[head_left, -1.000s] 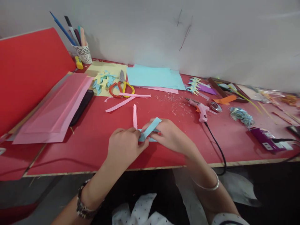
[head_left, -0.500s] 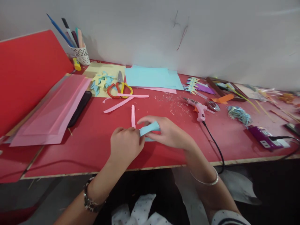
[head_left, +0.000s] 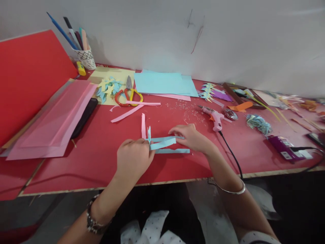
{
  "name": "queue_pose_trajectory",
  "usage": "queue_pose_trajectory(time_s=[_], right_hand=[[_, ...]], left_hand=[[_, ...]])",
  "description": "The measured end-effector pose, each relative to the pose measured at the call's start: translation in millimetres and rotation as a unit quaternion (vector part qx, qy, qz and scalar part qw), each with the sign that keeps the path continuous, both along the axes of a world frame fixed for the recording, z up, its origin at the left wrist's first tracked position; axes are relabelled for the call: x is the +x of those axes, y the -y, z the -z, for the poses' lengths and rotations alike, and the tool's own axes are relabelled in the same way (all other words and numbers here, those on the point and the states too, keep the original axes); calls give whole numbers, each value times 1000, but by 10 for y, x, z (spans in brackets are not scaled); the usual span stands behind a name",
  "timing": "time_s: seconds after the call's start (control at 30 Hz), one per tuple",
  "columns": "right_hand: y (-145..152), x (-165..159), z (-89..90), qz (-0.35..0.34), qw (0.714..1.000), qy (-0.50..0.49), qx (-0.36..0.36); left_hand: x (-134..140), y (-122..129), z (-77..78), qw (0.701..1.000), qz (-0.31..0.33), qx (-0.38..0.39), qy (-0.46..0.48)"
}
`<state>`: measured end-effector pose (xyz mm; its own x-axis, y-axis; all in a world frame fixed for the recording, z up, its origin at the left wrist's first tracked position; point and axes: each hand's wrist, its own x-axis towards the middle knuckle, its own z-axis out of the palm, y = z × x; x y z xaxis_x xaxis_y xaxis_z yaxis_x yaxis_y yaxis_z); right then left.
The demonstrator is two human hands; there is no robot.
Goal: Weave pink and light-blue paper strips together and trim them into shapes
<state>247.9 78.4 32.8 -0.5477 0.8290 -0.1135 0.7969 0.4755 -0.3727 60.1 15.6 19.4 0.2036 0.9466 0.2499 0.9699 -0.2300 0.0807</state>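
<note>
My left hand is closed on light-blue paper strips near the table's front. One blue paper strip reaches rightward from its fingertips, and a short blue piece stands up beside them. My right hand has its fingers bent around the right end of another blue strip behind these; their grip is partly hidden. A further blue strip lies on the table below my right hand. Just beyond my left hand is a pink paper strip.
Scissors lie with pink strips at the back, next to blue sheets. Pink sheets overlap a dark phone-like slab at left. A pink glue gun with its black cord and a purple power strip are at right.
My right hand has moved right, away from my left hand, and its fingers are now at another blue strip's end. The blue strips show more fully between my hands.
</note>
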Motion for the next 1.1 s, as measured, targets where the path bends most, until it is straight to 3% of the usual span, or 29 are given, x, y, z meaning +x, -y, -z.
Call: queue_pose_trajectory(time_s=[0.23,0.53,0.87,1.1], right_hand=[[34,-24,-81,6,979,-178,-102],[-36,-224,-214,-81,920,-319,-211],[-138,-114,-222,-37,905,-333,-262],[-205,-65,-123,-6,939,-250,-234]], left_hand=[[-6,-6,5,1000,3,-6,-13],[-9,4,34,999,11,7,-30],[2,27,78,999,-15,43,-19],[3,26,86,998,-30,42,-20]])
